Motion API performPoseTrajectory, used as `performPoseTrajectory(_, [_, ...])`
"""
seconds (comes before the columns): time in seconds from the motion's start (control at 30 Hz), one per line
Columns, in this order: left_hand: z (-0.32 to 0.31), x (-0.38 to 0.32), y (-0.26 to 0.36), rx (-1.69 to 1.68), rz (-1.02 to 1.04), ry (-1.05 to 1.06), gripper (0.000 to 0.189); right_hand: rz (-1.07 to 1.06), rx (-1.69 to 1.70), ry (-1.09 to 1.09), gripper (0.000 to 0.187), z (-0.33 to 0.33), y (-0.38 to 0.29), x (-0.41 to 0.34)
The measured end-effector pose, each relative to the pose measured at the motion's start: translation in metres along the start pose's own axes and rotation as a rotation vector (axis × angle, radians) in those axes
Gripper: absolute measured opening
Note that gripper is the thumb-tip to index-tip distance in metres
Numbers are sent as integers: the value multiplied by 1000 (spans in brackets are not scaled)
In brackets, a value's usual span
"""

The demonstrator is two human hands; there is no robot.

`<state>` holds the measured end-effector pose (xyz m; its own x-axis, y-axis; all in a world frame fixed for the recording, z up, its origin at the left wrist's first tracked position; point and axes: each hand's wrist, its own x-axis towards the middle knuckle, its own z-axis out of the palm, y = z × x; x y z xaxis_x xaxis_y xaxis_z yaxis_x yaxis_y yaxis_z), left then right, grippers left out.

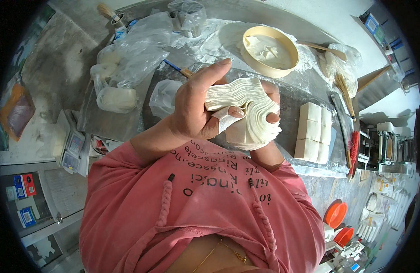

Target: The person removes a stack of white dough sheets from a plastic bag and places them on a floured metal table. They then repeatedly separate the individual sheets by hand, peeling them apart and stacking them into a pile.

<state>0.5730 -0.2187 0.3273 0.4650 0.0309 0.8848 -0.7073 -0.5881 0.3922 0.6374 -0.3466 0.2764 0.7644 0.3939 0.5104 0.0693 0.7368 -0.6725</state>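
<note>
A thick stack of thin pale dough wrappers [246, 105] is bent and fanned between my two hands, above the worktop. My left hand [199, 102] grips its left side, the thumb pressing into a fold in the middle. A white strip [227, 120], perhaps tape, is wrapped around that thumb. My right hand [273, 94] holds the stack from the right and behind, with much of the palm hidden by the sheets. To the right, several squared blocks of stacked wrappers [308, 131] stand side by side on the worktop.
A round sieve [288, 70] holding dough scraps rests on the floured worktop [227, 36]. Plastic-bagged dough [117, 99] lies at left, beside a clear plastic bag [165, 99]. A brush [344, 92], a long flat bar [341, 123] and a red-handled tool [354, 150] line the right edge.
</note>
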Motion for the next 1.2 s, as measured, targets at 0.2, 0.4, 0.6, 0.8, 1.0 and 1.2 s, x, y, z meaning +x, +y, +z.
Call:
performPoseTrajectory(0.2, [3, 20, 6, 232, -321, -189, 36, 341, 329, -38, 44, -10, 27, 5])
performPoseTrajectory(0.4, [8, 12, -21, 260, -786, -394, 34, 814, 1153, 188, 52, -18, 70, -15])
performPoseTrajectory(0.6, [0, -22, -53, -39, -876, -184, 37, -14, -921, -278, 41, -54, 98, -11])
performPoseTrajectory(0.8, [7, -41, -98, 152, -1000, -243, 44, 515, -178, 93, 42, -82, 148, -8])
performPoseTrajectory(1.0, [23, -43, -167, 765, -585, -423, 38, 604, 142, 139, 38, -124, 220, 11])
performPoseTrajectory(1.2, [29, -47, -250, 812, -816, -362, 20, 423, -1283, -407, 52, -157, 288, 140])
